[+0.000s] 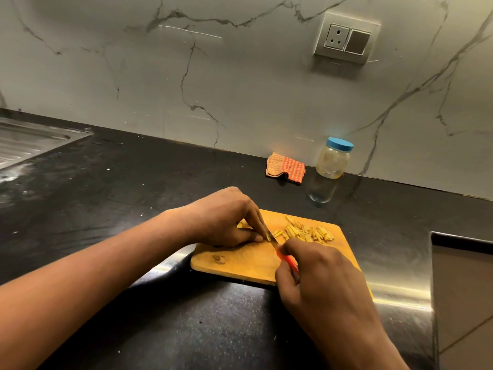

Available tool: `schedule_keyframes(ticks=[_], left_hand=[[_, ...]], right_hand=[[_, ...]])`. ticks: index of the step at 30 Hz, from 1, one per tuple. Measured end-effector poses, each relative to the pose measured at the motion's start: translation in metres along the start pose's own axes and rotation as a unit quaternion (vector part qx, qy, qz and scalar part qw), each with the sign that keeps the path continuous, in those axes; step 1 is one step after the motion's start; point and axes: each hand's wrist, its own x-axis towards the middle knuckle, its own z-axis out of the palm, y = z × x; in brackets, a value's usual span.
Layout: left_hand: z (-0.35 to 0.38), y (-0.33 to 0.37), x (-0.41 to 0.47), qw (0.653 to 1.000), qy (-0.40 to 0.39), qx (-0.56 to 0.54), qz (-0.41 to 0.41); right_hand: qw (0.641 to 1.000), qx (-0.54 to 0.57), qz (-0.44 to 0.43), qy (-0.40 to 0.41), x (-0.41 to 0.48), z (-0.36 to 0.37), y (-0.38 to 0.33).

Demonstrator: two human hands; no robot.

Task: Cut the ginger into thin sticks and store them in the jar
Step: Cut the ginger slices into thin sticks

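A wooden cutting board lies on the black counter. My left hand pinches a small piece of ginger against the board with its fingertips. My right hand grips a knife with an orange handle; its blade meets the ginger beside my left fingertips. A pile of cut yellow ginger sticks sits on the board's far right part. A clear jar with a blue lid stands shut against the wall, beyond the board.
A folded orange checked cloth lies left of the jar. A steel sink drainboard is at the far left. The counter ends at a drop on the right, with floor below. A wall socket is above.
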Motion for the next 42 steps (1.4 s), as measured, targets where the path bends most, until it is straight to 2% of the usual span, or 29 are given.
schedule_keyframes(ticks=[11,19,25,32,38,42], left_hand=[[-0.001,-0.005,0.000,1.000,-0.012,-0.024,-0.007],[-0.002,-0.006,-0.001,0.999,-0.014,-0.036,-0.011],[-0.004,-0.011,-0.004,0.997,0.008,-0.073,-0.035],[-0.021,-0.018,-0.009,0.996,0.038,-0.066,-0.042],[-0.035,-0.021,-0.020,0.994,-0.069,-0.052,-0.070],[-0.037,-0.020,-0.020,0.992,-0.098,-0.047,-0.071]], right_hand=[[1.000,0.018,-0.015,-0.009,-0.021,-0.013,0.014],[0.998,0.043,-0.002,0.050,-0.022,-0.013,0.014],[0.997,0.058,-0.010,0.039,-0.022,0.000,0.009],[0.997,0.067,-0.005,0.027,-0.026,0.006,0.011],[0.997,0.068,0.008,0.033,-0.028,-0.001,0.022],[0.997,0.056,0.033,0.049,-0.028,-0.005,0.033]])
